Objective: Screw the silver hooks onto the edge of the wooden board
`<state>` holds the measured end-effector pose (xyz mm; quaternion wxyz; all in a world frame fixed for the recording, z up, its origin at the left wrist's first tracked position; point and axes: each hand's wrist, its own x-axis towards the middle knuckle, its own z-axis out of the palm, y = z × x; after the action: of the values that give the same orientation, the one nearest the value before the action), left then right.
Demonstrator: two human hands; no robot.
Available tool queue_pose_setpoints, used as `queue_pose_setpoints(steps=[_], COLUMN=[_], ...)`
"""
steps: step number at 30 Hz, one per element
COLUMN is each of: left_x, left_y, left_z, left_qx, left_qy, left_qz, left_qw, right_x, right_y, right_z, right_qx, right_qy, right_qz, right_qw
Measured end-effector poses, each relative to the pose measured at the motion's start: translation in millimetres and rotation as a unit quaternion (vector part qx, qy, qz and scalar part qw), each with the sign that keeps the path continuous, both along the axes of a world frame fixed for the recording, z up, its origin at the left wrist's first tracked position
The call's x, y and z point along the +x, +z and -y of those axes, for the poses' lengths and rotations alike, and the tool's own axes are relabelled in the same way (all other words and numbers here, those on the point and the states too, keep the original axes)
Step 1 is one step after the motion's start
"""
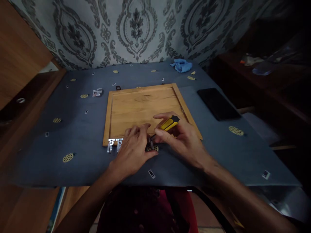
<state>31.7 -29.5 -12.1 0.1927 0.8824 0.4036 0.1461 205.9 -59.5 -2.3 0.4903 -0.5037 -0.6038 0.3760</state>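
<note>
A framed wooden panel [143, 106] lies flat on the cloth-covered table. My left hand [132, 145] is closed over its front edge, thumb below and curled fingers on the wood. Between that thumb and forefinger shows part of a metal hinge [151, 143], mostly hidden. My right hand [182, 136] grips a screwdriver [168, 123] with a yellow and black handle, tilted so that its shaft points down left at this hinge. Left of my left hand, two silver hinges [110, 145] sit along the panel's front edge, arms toward me.
Another loose hinge [97, 93] lies beyond the panel's left side. A black phone [218, 103] rests at the right, and a crumpled blue cloth or glove [182, 65] at the back. Wooden furniture [26, 61] borders the table's left; a patterned curtain [136, 32] hangs behind.
</note>
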Motion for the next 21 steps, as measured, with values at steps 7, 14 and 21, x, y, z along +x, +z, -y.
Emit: queue_pose_setpoints(steps=[7,14,21], left_x=[-0.9,-1.1,0.0], left_y=[-2.1,-0.3,0.1], left_z=[0.5,0.4,0.2], left_qx=[-0.003,-0.007,-0.018], left_qy=[0.003,-0.006,0.007], left_qz=[0.014,0.010,0.013], left_qw=[1.000,1.000,1.000], right_x=[9.2,7.5,3.7], right_y=[21.0,20.2,19.9], right_z=[6.6,0.6,3.9], right_qx=[0.022,0.045,0.075], right_qy=[0.040,0.034,-0.033], right_qz=[0.038,0.058,0.075], right_qw=[0.998,0.997,0.994])
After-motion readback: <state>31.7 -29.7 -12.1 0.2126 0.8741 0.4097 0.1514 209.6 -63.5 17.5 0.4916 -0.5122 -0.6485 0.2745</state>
